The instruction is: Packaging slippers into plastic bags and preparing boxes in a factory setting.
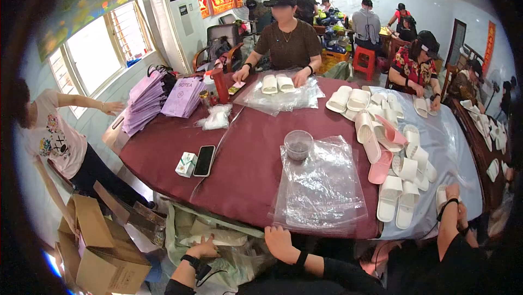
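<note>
I saw left hand (204, 248) spread on bag (218, 251) below table (245, 169) | right hand (280, 242) open, empty at table edge by plastic sheets (321, 186).

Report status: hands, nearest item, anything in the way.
Left hand open, in a sack below the table. Right hand open at table edge. Clear bags just ahead.

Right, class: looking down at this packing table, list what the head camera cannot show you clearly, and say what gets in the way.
- Left hand: reaches below the table edge into a bag of white items; what it grips is hidden.
- Right hand: rests at the table edge by the stack of clear bags; grip unclear.
- Small bowl: its dark contents are too small to identify.
- Far workers' table: too distant and small.
</note>
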Available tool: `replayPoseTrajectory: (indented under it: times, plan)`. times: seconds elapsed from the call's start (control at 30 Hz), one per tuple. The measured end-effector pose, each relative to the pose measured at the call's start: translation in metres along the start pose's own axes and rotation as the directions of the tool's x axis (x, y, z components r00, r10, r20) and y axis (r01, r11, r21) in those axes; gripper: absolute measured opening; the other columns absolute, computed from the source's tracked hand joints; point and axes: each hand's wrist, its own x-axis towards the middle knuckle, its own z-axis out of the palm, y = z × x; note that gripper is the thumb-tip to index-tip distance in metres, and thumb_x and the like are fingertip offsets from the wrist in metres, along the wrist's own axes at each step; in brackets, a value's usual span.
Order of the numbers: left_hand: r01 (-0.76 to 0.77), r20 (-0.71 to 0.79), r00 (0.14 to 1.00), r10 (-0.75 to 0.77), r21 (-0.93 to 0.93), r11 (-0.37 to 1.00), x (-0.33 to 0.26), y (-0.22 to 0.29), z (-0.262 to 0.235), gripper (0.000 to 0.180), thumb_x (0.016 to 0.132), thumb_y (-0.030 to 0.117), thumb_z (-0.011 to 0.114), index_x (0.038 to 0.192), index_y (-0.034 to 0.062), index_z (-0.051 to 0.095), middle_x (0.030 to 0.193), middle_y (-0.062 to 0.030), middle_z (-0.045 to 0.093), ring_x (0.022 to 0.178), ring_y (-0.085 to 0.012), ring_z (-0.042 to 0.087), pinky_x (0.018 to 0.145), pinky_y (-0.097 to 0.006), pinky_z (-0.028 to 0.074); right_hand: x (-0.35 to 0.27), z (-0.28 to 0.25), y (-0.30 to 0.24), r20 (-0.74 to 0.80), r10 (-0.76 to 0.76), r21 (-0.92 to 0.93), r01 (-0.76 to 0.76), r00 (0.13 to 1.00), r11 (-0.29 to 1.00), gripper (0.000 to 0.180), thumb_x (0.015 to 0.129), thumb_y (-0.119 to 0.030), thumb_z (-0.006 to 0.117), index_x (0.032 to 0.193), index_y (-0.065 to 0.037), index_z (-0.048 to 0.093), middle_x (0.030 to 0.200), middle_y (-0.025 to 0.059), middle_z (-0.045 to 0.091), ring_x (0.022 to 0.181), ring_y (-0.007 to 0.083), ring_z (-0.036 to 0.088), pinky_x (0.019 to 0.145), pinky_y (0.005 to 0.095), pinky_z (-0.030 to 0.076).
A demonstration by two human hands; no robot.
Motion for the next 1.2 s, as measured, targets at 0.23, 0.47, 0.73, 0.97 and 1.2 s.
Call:
replayPoseTrajectory:
  times: [0.23,0.47,0.73,0.97,1.2]
  plan:
    - [-0.063,0.167,0.986,0.010,0.318,0.946,0.042,-0.019,0.024,0.055,0.081,0.030,0.044,0.130,0.0046,0.048,0.150,-0.0204,0.014,0.135,-0.0502,0.008,0.106,-0.054,0.023,0.014,-0.031,-0.003,-0.004,-0.045,0.649,0.037,0.999,0.760,0.029,0.085,-0.031,0.052,0.074,-0.005,0.059,0.066,0.0171,0.058,0.060,0.0362,0.057,0.052,0.0411,0.043]
    - [-0.208,-0.141,0.963,0.231,0.159,0.965,0.004,-0.011,0.015,0.033,0.078,0.026,0.047,0.087,0.0009,0.066,0.087,-0.0245,0.061,0.081,-0.0351,0.057,0.076,-0.044,0.043,0.011,-0.039,0.020,-0.024,0.153,0.817,-0.068,0.988,0.573,0.030,0.083,-0.027,0.062,0.071,0.000,0.055,0.061,0.0185,0.052,0.054,0.0351,0.049,0.050,0.0380,0.036]
    - [-0.374,-0.184,0.913,0.365,-0.020,0.927,-0.093,0.016,-0.022,0.029,0.075,0.022,0.062,0.099,0.0061,0.065,0.092,-0.0210,0.062,0.086,-0.0386,0.058,0.072,-0.045,0.046,0.024,-0.027,0.039,0.060,0.275,0.735,-0.228,0.960,0.638,0.032,0.083,-0.031,0.060,0.072,0.000,0.057,0.062,0.0181,0.055,0.060,0.0387,0.053,0.053,0.0416,0.039]
    - [-0.178,-0.349,0.914,0.207,0.115,0.977,-0.174,0.071,-0.065,0.032,0.082,0.036,0.058,0.092,0.0069,0.064,0.086,-0.0158,0.063,0.083,-0.0358,0.060,0.067,-0.044,0.047,0.019,-0.090,0.041,-0.359,0.094,0.725,0.214,0.929,0.655,0.022,0.081,-0.027,0.064,0.086,-0.006,0.064,0.086,0.0134,0.063,0.083,0.0325,0.058,0.072,0.0400,0.047]
    - [-0.629,-0.558,0.420,0.716,0.389,0.673,-0.125,0.161,-0.088,0.040,0.088,0.039,0.054,0.115,0.0093,0.055,0.115,-0.0172,0.056,0.105,-0.0375,0.053,0.083,-0.043,0.046,0.004,-0.050,0.144,-0.190,0.292,-0.081,-0.311,0.937,0.947,0.051,0.077,-0.031,0.066,0.123,-0.014,0.054,0.138,0.0120,0.040,0.128,0.0344,0.034,0.102,0.0550,0.026]
